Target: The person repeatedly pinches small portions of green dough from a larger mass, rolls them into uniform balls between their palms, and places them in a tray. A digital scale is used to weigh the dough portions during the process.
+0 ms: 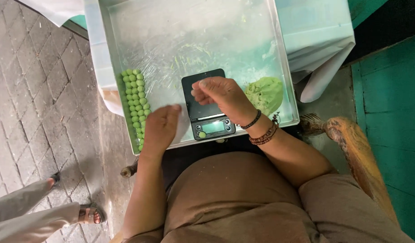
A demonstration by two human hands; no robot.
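my right hand (223,96) hovers over the small black digital scale (206,104), fingers curled together; whether they pinch a bit of dough i cannot tell. my left hand (161,128) lies flat and open, holding nothing, just beside the rows of small green dough balls (136,102) along the left of the large foil-lined metal tray (279,67). by my reckoning, a good many balls are done; the big lump of green dough (265,93) right of the scale is left.

The right hand (221,96) hovers with fingers pinched over a small black scale (206,108) in a metal tray (286,81). The left hand (161,128) lies flat beside rows of green balls (136,103); a green dough lump (264,93) sits right.
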